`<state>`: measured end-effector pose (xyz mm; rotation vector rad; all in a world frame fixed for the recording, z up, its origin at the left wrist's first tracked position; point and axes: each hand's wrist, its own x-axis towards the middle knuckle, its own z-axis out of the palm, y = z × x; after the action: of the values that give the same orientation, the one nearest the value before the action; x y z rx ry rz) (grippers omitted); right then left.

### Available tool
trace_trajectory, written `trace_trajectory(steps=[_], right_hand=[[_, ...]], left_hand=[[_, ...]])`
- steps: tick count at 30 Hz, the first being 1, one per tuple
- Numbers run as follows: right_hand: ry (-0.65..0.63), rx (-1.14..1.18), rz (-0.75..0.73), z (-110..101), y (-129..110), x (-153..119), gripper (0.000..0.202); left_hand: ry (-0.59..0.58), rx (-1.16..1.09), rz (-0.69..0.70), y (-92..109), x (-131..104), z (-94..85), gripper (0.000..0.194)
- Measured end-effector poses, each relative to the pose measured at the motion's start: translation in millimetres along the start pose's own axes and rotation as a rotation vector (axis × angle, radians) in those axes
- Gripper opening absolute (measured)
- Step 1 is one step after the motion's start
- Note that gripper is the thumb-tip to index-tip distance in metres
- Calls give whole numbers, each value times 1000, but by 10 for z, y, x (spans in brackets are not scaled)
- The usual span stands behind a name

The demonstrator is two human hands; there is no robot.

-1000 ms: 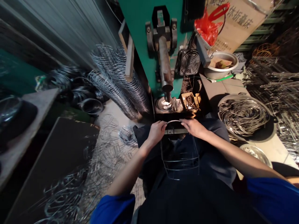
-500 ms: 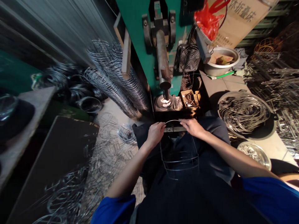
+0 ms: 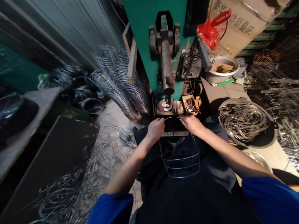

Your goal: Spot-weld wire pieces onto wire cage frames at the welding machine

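Observation:
Between my hands is a wire frame (image 3: 182, 159), made of thin metal wire with a curved top and several rounded crosswires lower down, over my lap. My left hand (image 3: 156, 130) is closed on the left side of its top arc. On the right side of that arc, my right hand (image 3: 192, 125) pinches the wire with thumb and fingers. Just beyond the arc stands a green machine (image 3: 137, 18) with a thick metal arm (image 3: 167, 62), whose lower tip ends above a round plate (image 3: 161, 107) with whitish scraps on it.
Stacks of bent wire (image 3: 116, 87) lean left of the machine. Loose wire pieces (image 3: 105, 155) litter the floor. On the right, a dark basin (image 3: 272, 132) holds wire hoops, beside a metal bowl (image 3: 263, 160). A yellow box (image 3: 187, 101) of small parts sits by the plate.
The view has shifted slightly, so the machine appears lower and further right. Both hands keep their hold on the wire frame, whose lower rings now show more clearly.

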<state>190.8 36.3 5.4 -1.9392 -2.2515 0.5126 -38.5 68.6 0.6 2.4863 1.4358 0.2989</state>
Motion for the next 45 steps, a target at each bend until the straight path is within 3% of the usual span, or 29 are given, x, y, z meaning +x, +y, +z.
trace_trajectory(steps=[9, 15, 21, 45], right_hand=[[85, -33, -111, -290, -10, 212, 36], [99, -7, -109, -430, 17, 323, 34], [84, -6, -84, -530, -12, 372, 32], [125, 9, -74, -516, -18, 415, 32]], left_hand=[[74, 44, 15, 24, 181, -358, 18], [75, 48, 13, 57, 328, -470, 18], [95, 44, 17, 49, 412, -488, 17], [120, 12, 32, -21, 457, -424, 18]])
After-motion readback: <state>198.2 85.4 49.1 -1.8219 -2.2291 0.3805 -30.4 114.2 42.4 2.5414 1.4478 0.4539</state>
